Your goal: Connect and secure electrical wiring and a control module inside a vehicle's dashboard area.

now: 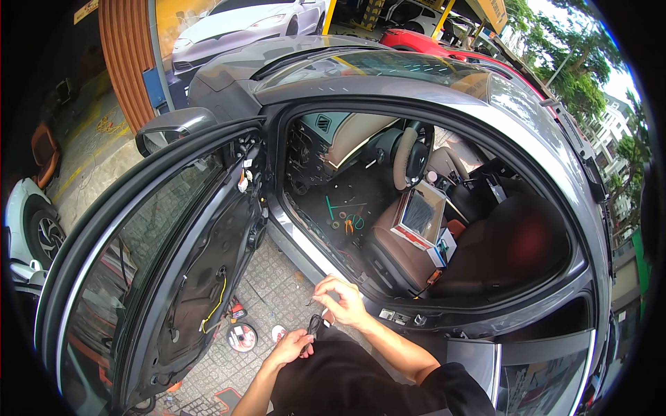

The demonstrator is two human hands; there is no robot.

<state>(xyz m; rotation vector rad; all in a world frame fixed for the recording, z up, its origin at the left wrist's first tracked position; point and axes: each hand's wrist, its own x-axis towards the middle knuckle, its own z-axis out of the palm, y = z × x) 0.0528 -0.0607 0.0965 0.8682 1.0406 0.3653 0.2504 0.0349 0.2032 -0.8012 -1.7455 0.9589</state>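
My left hand [291, 348] is closed on a bundled black cable [315, 324], just in front of my dark shirt. Above it, my right hand [341, 299] pinches its thumb and fingertips together. A thin dark strand shows by those fingertips, too small to identify. Both hands are outside the car's sill [305, 251], between the open front door [208, 298] and the seat. With its trim off, the door's inner side shows black lining and a yellow wire [216, 305].
On the brown front seat [399, 243] rests an open box [420, 216]. Pliers with orange handles [348, 226] and a green-handled tool [329, 207] lie in the footwell. A round disc-shaped container [242, 337] stands on the paving. Part of the cabin is blurred dark.
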